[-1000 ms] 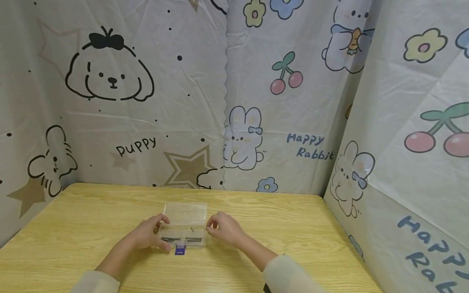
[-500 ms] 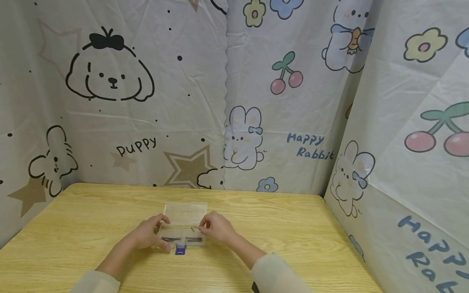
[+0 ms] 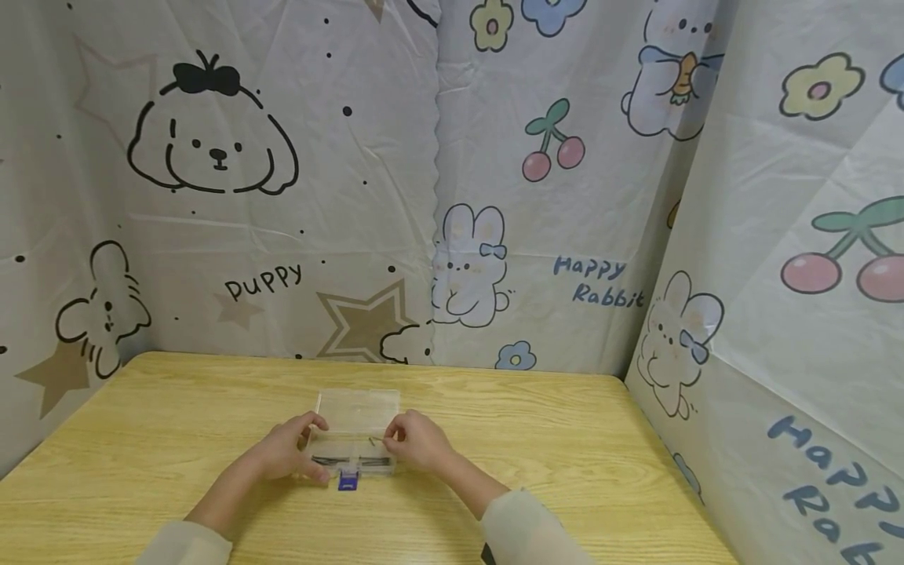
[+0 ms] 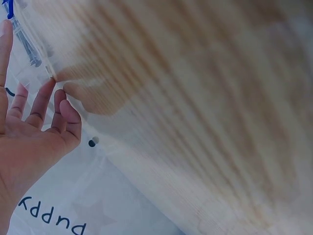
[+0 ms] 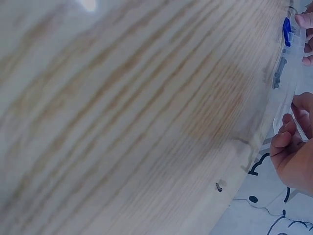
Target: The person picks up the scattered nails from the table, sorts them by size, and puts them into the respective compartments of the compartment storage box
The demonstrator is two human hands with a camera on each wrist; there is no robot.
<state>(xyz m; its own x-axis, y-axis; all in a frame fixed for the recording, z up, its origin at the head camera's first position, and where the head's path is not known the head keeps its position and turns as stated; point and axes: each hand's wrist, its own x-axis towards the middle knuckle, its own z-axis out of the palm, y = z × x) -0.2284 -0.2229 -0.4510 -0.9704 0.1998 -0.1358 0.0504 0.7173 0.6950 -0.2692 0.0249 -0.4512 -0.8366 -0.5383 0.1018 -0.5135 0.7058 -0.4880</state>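
A clear plastic box (image 3: 337,449) with compartments lies on the table, its lid (image 3: 358,410) folded back and its blue latch (image 3: 348,480) hanging toward me. Grey screws (image 3: 330,461) fill its front compartments, and heads show on them in the left wrist view. My left hand (image 3: 282,450) holds the box by its left side, thumb at the front corner and fingers near the back. Over the right end, my right hand (image 3: 418,441) pinches thumb and forefinger together on a small thin piece, mostly hidden by the fingertips. A tiny dark piece (image 3: 372,442) shows just left of these fingertips.
The box stands near the middle of a wood-grain table (image 3: 565,471). Printed cloth curtains (image 3: 367,196) rise behind the table and along its sides.
Over the first half second my right hand moved left, from the box's right edge to over its right compartment, and has stayed there. The left hand and box keep their place.
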